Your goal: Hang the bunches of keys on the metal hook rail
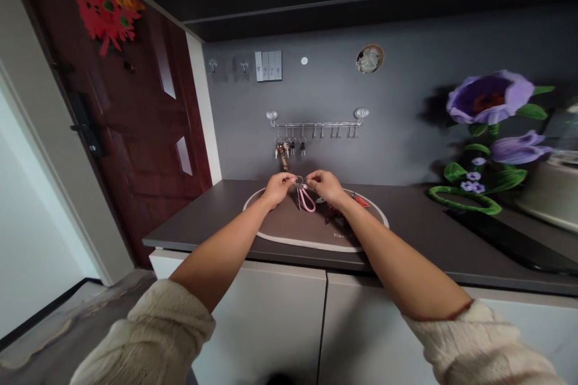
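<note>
Both my arms reach out over a dark counter. My left hand [279, 186] and my right hand [325, 185] are closed in pinches on a metal key ring [299, 182] held between them. A pink loop strap [307, 200] and a key hang down from the ring. They hover above an oval brown tray mat [289, 230] with a white rim. Small dark and red items [334, 212] lie on the mat under my right wrist; I cannot make out what they are.
A chrome hook rail [316, 125] on the grey wall carries key bunches [284, 149] at its left end. A dark red door [130, 114] stands to the left. Purple artificial flowers [490, 132] sit on the counter at right. White cabinet doors [271, 319] are below.
</note>
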Motion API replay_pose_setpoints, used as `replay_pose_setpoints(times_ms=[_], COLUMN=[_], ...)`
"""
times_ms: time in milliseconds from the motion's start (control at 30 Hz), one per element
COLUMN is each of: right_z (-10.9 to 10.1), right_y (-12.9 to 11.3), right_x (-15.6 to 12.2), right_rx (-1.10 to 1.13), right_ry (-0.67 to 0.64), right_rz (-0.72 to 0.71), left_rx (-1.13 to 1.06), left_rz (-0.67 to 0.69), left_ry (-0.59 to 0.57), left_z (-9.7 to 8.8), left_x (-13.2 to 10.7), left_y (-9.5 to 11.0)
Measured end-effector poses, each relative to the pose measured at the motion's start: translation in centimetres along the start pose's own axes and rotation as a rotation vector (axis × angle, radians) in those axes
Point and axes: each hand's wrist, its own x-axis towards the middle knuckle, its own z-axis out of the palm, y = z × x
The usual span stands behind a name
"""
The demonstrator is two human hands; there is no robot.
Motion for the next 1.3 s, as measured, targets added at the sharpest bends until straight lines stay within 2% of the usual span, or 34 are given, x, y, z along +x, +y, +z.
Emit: replay_pose_setpoints(times_ms=[233,433,733,1300], right_z=[0.2,0.4,0.6,0.4], right_y=[-0.5,-1.0,-2.0,-1.7], right_x=[0.0,-0.1,-0.7,-0.6], right_rx=[0.066,0.127,0.309,0.350], right_ry=[0.019,0.013,-0.014,0.009], right_rz=[-0.059,-0.114,-0.098,-0.072], left_rx=[-0.164,-0.296,-0.389,-0.491], left_rz=[-0.027,-0.047,-0.070,-0.107], left_ry=[0.084,0.071,0.068,-0.003], left_z=[-0.3,-0.4,-0.6,-0.2], left_x=[0.2,0.1,0.2,0.2], left_y=[0.9,1.4,1.3,1.1])
